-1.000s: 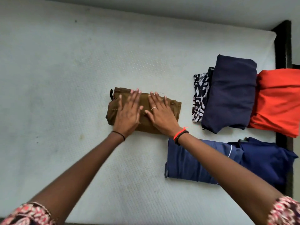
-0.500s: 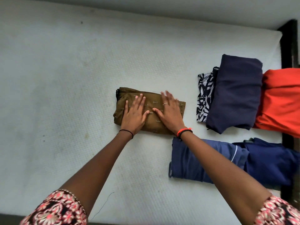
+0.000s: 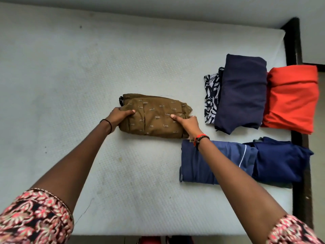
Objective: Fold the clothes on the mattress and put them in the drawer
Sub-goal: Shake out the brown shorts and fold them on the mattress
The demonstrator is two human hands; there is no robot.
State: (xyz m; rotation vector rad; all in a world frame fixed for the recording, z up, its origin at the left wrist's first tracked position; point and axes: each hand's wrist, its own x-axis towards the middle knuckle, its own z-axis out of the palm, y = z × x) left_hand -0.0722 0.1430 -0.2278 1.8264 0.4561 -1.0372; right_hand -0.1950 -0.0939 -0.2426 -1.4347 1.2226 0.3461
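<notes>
The brown folded cloth lies near the middle of the mattress, flat and long from side to side; it has tiny pale marks all over it. Your left hand holds its left end, thumb on top and fingers curled round the edge; your right hand holds its right end the same way, thumb on top and fingers tucked round the end.

Half a second ago both hands lay flat on top of the cloth, close together, pressing it down; now they have slid apart to the two ends and taken hold; the cloth itself is in the same spot.

To the right of it, with a small gap between, sits a black and white leaf cloth; a dark navy cloth lies on top of it and hides most of it; an orange cloth touches the navy one on its right and hangs over the dark bed frame.

Nearer to you, under your right arm, lies a blue cloth with a thin white line; a darker blue cloth sits against its right side, at the mattress edge.

You wear a thin black band on the left wrist and red and black bands on the right wrist; your flowery sleeves show at the bottom corners.
</notes>
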